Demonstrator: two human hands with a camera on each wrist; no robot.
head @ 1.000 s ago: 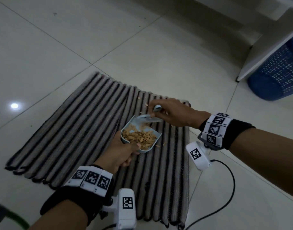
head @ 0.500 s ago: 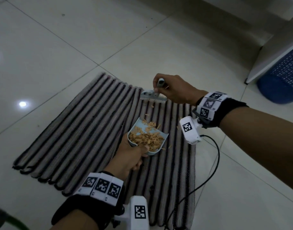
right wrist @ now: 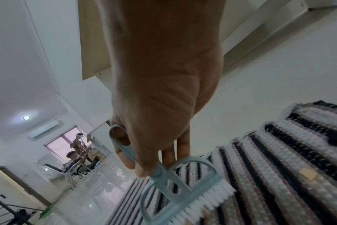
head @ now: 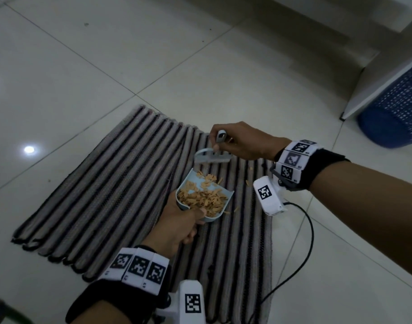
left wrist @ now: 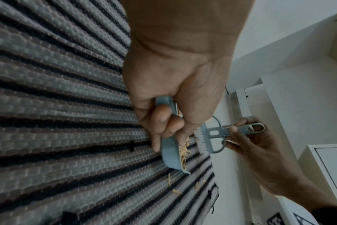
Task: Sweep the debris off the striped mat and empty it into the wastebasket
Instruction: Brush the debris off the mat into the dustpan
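left hand (head: 177, 224) grips the debris-filled dustpan (head: 203, 197) mid-frame on the striped mat (head: 102, 197); right hand (head: 243, 141) grasps the brush (head: 213, 156) just above.

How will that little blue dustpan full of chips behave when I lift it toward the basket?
The dustpan probably lifts easily: the left hand holds it by a few fingers alone. Its front lip looks open and low, so tipping forward would likely spill the debris. The chips look light and loose, so they may slide or scatter if jolted.
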